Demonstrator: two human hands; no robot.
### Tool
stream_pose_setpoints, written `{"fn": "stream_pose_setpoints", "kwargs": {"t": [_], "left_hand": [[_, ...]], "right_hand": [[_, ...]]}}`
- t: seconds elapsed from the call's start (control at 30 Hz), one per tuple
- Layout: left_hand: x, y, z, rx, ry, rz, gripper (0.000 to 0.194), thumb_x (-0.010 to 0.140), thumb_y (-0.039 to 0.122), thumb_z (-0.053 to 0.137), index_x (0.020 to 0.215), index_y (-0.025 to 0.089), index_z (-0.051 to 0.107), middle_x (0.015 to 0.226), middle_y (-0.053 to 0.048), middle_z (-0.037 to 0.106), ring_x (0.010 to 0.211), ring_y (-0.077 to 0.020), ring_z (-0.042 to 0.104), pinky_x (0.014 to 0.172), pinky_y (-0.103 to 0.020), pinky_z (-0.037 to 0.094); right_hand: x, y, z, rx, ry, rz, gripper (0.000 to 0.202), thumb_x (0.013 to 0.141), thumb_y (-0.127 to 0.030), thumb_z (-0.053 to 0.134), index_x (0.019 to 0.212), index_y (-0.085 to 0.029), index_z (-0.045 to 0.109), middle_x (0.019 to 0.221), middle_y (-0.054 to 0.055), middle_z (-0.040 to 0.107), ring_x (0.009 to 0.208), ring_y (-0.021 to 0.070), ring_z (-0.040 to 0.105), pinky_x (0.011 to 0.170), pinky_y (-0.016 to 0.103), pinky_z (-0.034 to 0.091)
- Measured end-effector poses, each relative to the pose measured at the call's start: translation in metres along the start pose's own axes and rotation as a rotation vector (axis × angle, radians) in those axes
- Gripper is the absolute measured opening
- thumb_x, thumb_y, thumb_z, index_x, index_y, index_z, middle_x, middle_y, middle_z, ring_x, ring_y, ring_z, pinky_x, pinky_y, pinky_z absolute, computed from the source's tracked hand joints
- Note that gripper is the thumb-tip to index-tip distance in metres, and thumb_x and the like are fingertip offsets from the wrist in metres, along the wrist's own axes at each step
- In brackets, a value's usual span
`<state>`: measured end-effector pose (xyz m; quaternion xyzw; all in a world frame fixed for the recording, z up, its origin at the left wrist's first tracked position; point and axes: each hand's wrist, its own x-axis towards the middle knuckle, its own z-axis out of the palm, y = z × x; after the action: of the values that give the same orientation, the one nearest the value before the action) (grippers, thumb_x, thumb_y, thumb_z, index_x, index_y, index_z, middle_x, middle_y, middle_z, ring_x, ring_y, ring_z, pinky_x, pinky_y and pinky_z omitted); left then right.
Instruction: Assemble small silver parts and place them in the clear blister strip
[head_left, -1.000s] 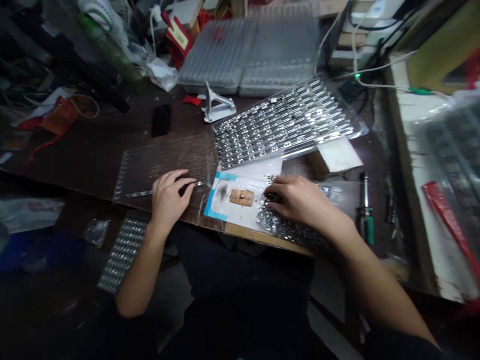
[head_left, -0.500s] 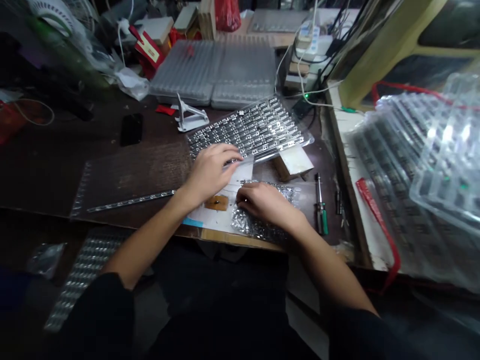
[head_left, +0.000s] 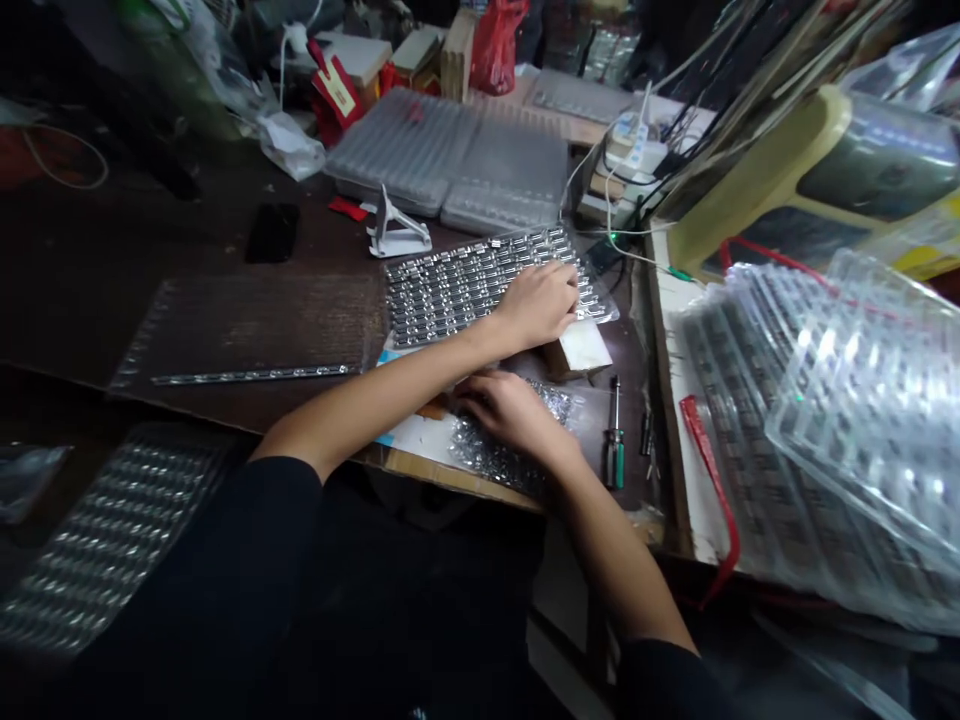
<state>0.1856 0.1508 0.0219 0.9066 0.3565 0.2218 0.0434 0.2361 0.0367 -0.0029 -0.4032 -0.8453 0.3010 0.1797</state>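
My left hand [head_left: 541,302] reaches across to the right end of a clear plastic tray [head_left: 442,290] filled with rows of small shiny metal parts. Its fingers curl down onto the parts there, and its fingertips are hidden. Closer to me, my right hand [head_left: 502,408] lies over a heap of tiny metal pieces [head_left: 487,450] on clear plastic. Those fingers are bent together; anything between them is too small to make out. Just left of them, partly covered, is an orange-brown block [head_left: 433,410] on a white sheet [head_left: 420,438].
A white-topped block [head_left: 583,350] props the tray's right end. A green-handled screwdriver [head_left: 615,450] lies to the right. An almost bare clear tray [head_left: 262,320] at left bears one metal strip [head_left: 251,376]. Stacked trays [head_left: 847,400] fill the right side; a phone [head_left: 273,233] lies at back left.
My left hand has moved right, from the tray's near left edge to its right end. My right hand stays over the heap, nearer the orange-brown block. The view has shifted.
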Motion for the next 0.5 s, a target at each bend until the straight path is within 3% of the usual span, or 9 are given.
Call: {"fn": "stream_pose_setpoints", "kwargs": {"t": [0.1,0.2,0.37,0.5], "left_hand": [[0.0,-0.004,-0.004,-0.051,0.01,-0.011,0.012,0.088,0.014,0.061,0.089,0.013,0.072,0.109,-0.012,0.069,0.105,-0.0285,0.064,0.088,-0.04,0.048],[-0.025,-0.012,-0.02,-0.242,0.081,-0.056,0.013,0.089,0.014,0.056,0.096,0.016,0.068,0.097,-0.008,0.07,0.09,-0.0219,0.066,0.081,-0.036,0.05],[-0.125,-0.023,-0.056,-0.618,0.225,-0.227,0.017,0.086,0.011,0.051,0.099,0.017,0.061,0.094,-0.004,0.069,0.085,-0.0142,0.065,0.079,-0.027,0.053],[-0.201,-0.032,-0.062,-0.59,0.198,-0.478,0.015,0.094,0.024,0.054,0.098,0.017,0.067,0.096,-0.004,0.073,0.085,-0.0154,0.067,0.079,-0.028,0.054]], "right_hand": [[0.0,0.002,0.001,0.025,0.015,-0.032,0.023,0.09,-0.006,0.06,0.101,-0.016,0.078,0.104,0.01,0.077,0.093,0.0217,0.072,0.086,0.031,0.054],[0.001,0.006,0.002,0.02,0.063,-0.019,0.029,0.088,-0.001,0.057,0.101,-0.015,0.079,0.103,0.011,0.077,0.092,0.0225,0.072,0.086,0.033,0.054],[0.002,0.006,0.001,0.017,0.105,0.013,0.027,0.088,-0.004,0.057,0.102,-0.014,0.078,0.1,0.011,0.076,0.091,0.0236,0.071,0.085,0.035,0.053],[0.003,0.001,0.001,0.012,0.081,0.045,0.025,0.091,-0.008,0.057,0.102,-0.014,0.078,0.102,0.011,0.076,0.091,0.0236,0.071,0.082,0.034,0.052]]}}
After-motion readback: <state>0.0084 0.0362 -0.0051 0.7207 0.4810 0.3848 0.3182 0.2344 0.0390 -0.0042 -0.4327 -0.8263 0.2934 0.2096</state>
